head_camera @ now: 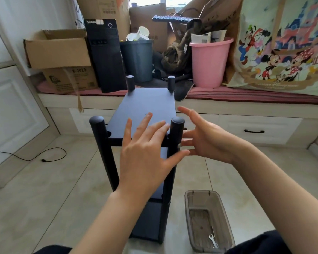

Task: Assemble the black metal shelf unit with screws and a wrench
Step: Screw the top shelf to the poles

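head view: the black shelf unit stands upright on the tiled floor, right in front of the person, between the knees and the window bench. its four round posts rise past the top board; the near right post sits between the two hands. the left hand lies over the near edge of the top board with fingers spread and straight, its thumb reaching toward that post, so its grip is released and holds nothing. the right hand hovers just beside the post on its outer side, fingers loosely extended toward it, grip likewise released. whether either hand actually touches the post i cannot tell.

as a judgement, the frame looks nearly built: boards are seated at top, middle and bottom, and a small screw head shows low on the near right post. the step in hand seems to be checking or seating the joint where the top board meets that post. the next move likely calls for fetching the wrench, which lies in the clear plastic bin on the floor to the right of the unit, and for one hand to steady the post while the other tightens.

the unit's long axis runs vertically, floor to post caps. its top board runs lengthwise away from the person toward the bench, with a short edge facing them.
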{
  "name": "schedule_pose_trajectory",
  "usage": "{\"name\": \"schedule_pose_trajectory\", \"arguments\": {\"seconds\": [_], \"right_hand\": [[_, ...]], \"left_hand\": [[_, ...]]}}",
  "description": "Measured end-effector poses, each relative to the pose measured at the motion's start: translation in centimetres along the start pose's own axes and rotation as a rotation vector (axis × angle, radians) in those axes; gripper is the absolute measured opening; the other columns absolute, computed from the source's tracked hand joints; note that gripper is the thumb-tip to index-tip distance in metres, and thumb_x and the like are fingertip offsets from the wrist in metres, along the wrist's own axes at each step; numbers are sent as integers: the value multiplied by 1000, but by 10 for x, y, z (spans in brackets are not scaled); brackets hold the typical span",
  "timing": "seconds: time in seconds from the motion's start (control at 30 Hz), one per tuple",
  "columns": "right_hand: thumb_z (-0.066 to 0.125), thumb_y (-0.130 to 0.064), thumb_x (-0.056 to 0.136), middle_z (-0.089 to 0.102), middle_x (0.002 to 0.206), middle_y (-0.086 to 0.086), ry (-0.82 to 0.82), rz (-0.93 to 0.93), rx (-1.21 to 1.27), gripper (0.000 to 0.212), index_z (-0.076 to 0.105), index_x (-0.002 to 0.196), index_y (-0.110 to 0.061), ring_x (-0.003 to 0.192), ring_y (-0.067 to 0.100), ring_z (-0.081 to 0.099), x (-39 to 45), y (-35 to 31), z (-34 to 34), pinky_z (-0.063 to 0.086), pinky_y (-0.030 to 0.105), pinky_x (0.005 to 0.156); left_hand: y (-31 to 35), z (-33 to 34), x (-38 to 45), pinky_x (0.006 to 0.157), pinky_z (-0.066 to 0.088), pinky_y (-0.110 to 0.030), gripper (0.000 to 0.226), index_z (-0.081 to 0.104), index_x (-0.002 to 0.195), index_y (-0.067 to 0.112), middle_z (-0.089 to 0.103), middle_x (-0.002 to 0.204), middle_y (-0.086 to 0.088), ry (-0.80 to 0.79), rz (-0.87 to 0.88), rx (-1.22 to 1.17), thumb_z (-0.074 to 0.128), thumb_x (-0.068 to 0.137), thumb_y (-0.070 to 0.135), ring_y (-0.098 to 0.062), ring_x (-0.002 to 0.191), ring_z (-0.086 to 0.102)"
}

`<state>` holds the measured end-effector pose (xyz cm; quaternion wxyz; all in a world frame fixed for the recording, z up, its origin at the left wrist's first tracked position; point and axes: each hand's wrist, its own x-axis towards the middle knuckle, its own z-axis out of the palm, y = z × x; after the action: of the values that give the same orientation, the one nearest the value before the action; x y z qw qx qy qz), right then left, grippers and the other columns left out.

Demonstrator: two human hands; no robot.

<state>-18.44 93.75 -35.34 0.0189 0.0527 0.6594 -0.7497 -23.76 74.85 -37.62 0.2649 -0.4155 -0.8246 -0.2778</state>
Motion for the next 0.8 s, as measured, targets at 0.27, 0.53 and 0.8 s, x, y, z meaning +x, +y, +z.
{"name": "schedule_pose_trajectory", "arguments": {"seconds": [0.27, 0.53, 0.8], "right_hand": [[66, -48, 82, 74, 84, -2, 104, -24, -37, 26, 79, 83, -25, 75, 12, 68, 15, 13, 20, 56, 31, 72], [56, -41, 97, 74, 105, 12, 171, -76, -27, 33, 75, 106, -16, 92, 23, 71, 11, 23, 8, 57, 33, 76], [57, -28, 99, 74, 105, 7, 271, 257, -290, 25, 69, 110, -9, 93, 24, 73, -25, 78, -43, 60, 37, 83]], "left_hand": [[2, 11, -1, 122, 14, -59, 69, 63, 135, 18, 63, 139, -2, 22, -47, 128, 40, 91, 66, -23, 139, 49], [-2, 18, -6, 118, 27, -53, 63, 66, 132, 14, 66, 135, -3, 99, -32, 199, 45, 95, 61, -26, 130, 56], [-9, 34, -7, 108, 34, -49, 52, 72, 117, 11, 72, 121, -2, 321, 62, 117, 53, 98, 56, -29, 119, 62]]}}
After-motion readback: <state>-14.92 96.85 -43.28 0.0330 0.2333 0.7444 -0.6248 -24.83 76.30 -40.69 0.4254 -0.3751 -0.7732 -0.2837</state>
